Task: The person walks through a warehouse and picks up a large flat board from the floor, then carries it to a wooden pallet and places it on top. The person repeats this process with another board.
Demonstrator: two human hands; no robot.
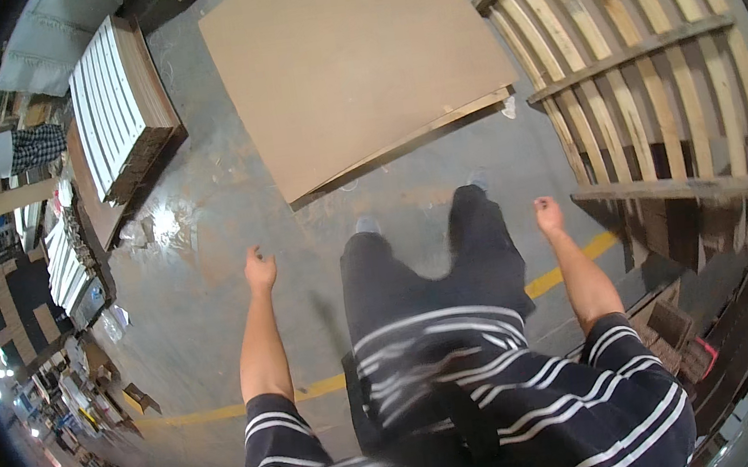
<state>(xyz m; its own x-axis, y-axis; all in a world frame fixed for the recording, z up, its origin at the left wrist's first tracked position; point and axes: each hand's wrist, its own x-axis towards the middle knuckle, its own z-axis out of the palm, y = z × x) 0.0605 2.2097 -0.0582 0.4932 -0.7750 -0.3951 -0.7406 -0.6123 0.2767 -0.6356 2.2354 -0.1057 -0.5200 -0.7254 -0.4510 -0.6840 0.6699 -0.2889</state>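
My left hand [260, 271] hangs over the grey floor, left of my legs, with its fingers loosely bent, a little apart and nothing in them. On the other side, my right hand [548, 215] is held out near the lower end of an upright wooden pallet [642, 60]. Its fingers are half curled, with a small gap, and hold nothing I can see. Ahead of my feet lies a large flat brown board [362, 58], with the edge of another sheet showing under its near side. Neither hand touches the board or the pallet.
A stack of white-striped panels [111, 107] stands at the far left, with another white slatted stack [70, 271] nearer. A person in checked clothing [37, 147] is beyond. A yellow line [574, 265] crosses the floor. Cardboard boxes [670, 328] lie at the right.
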